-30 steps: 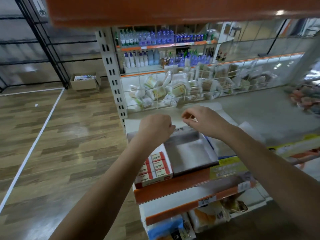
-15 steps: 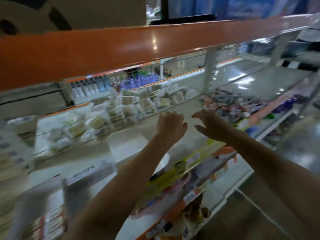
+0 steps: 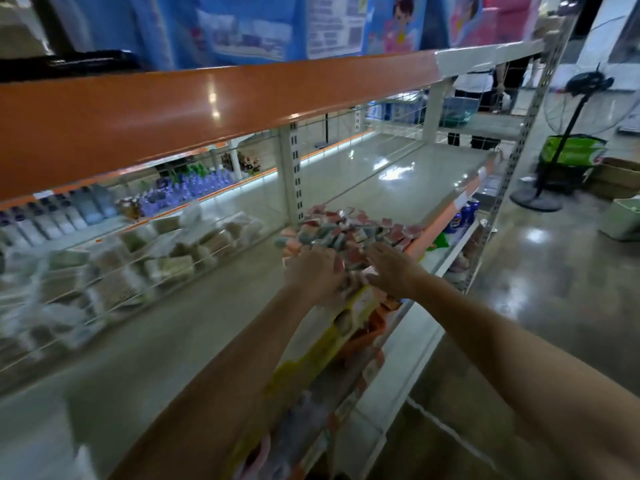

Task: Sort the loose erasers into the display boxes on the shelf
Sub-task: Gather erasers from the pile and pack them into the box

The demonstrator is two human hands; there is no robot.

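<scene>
Reaching into eraser pile [image 3: 349,233] on shelf [image 3: 391,181]: left hand [image 3: 317,271] gripping erasers, right hand [image 3: 393,268] flat, released.

Glossy orange painted-metal shelf edge [image 3: 214,109], upper frame; smooth, reflective grey shelf board [image 3: 391,181]; plastic-wrapped pink and blue erasers [image 3: 349,230], centre; polished floor [image 3: 540,265], right.

pink, red and teal erasers [image 3: 349,233]; orange shelf edge [image 3: 207,109]; grey shelf [image 3: 398,181].

Loose erasers [image 3: 349,233]: pink/blue wrapped heap, shelf front edge.
</scene>
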